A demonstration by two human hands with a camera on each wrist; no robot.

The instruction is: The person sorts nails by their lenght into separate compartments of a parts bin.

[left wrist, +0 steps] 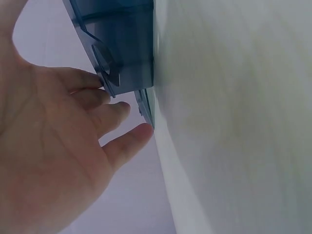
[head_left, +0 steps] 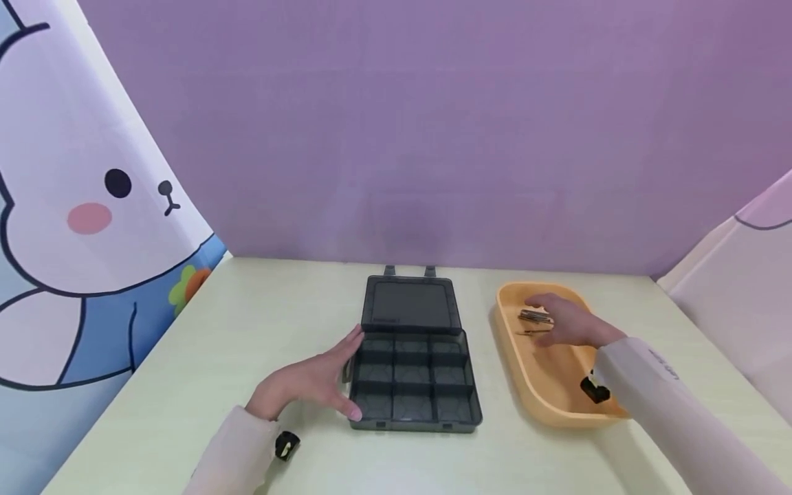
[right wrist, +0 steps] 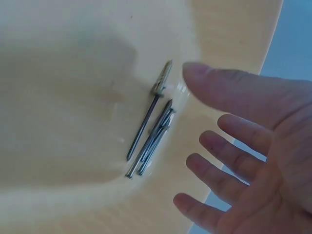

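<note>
A dark translucent compartment box [head_left: 413,375] stands on the table, its lid [head_left: 411,302] folded back. At the box's left side is my left hand [head_left: 315,377], fingers extended, with the thumb by the front corner. In the left wrist view its fingertips [left wrist: 105,95] lie against or very near the box wall. My right hand [head_left: 572,324] hovers over an orange tray [head_left: 538,392], thumb and fingers spread, holding nothing. Below it in the tray lie several metal nails [right wrist: 155,141] in a bundle. Beside them rests a thin dark pin with a thicker, flanged silvery end [right wrist: 160,87].
The pale table [head_left: 284,302] carries the box in the middle and the tray to its right. A purple backdrop [head_left: 396,137] rises behind the table. A cartoon-printed cloth [head_left: 80,275] hangs along the left side, and a pale cloth [head_left: 742,302] along the right.
</note>
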